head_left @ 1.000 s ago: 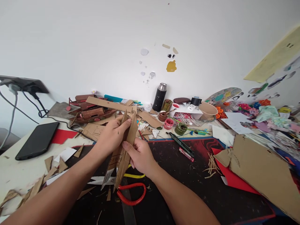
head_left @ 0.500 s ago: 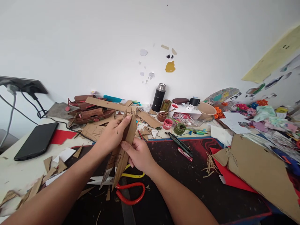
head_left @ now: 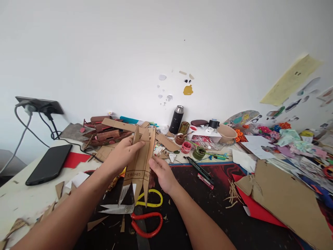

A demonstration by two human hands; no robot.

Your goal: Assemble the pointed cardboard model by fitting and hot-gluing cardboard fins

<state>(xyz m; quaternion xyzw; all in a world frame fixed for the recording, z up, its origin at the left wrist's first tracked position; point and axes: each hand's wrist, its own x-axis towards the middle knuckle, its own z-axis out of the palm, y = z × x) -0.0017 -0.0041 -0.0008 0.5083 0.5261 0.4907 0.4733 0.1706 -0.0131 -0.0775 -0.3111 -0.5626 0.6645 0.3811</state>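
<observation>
My left hand point(head_left: 122, 155) is closed on the upper part of a long, pointed piece of brown cardboard point(head_left: 140, 163), holding it upright above the dark mat point(head_left: 208, 205). Printed letters and a white label show on the piece's face. To the right of it, my right hand point(head_left: 162, 173) has its fingers stretched out and apart, just off the cardboard's edge and holding nothing. Scissors point(head_left: 135, 210) with one yellow and one red handle lie on the mat below the piece.
Cardboard scraps point(head_left: 59, 191) litter the left side near a black phone point(head_left: 49, 164) and plugged-in cables point(head_left: 33, 114). A black flask point(head_left: 177, 119), paint pots point(head_left: 186, 146), a black utility knife point(head_left: 199, 163) and a bowl point(head_left: 227, 132) stand behind. A large cardboard sheet point(head_left: 288, 198) lies on the right.
My right hand has let go of the cardboard piece and opened beside it. The piece has turned its printed face toward me. The view has tilted upward.
</observation>
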